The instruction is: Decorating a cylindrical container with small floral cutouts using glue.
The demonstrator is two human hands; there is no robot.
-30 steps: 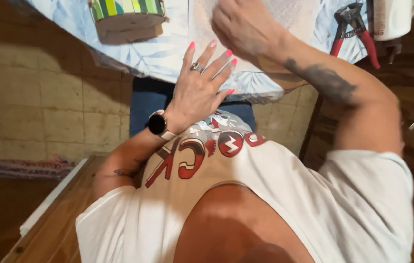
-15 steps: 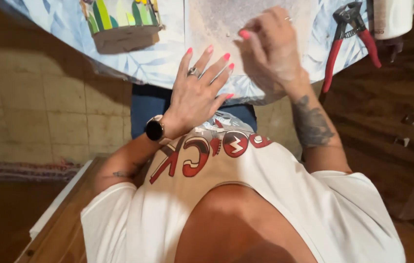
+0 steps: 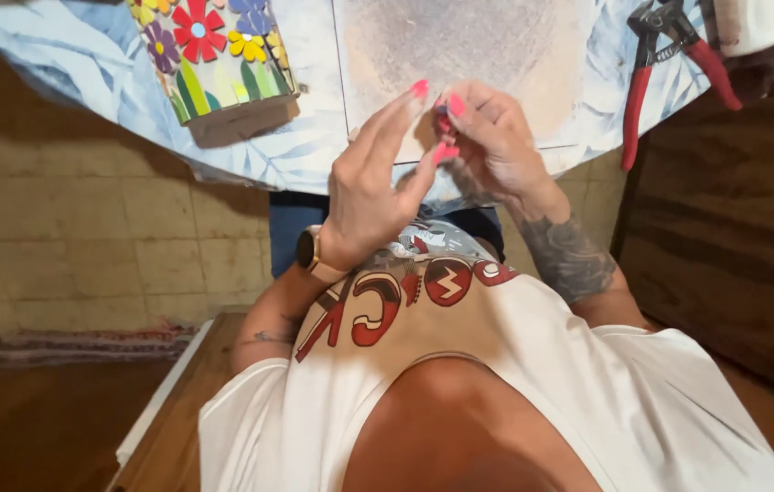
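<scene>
Hands drawn together over the table edge

The left hand (image 3: 370, 187), earlier spread flat and apart from the other, has lifted and turned so its fingertips now meet those of the right hand (image 3: 487, 137); the right hand has come down from the upper tabletop toward the near edge, fingers curled around something small and hard to make out; the view has shifted, showing more of the flower-patterned mosaic pot (image 3: 214, 55).

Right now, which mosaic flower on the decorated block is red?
The large daisy-shaped flower with the pale blue centre on the block; its neighbours are purple, yellow and blue.
</scene>
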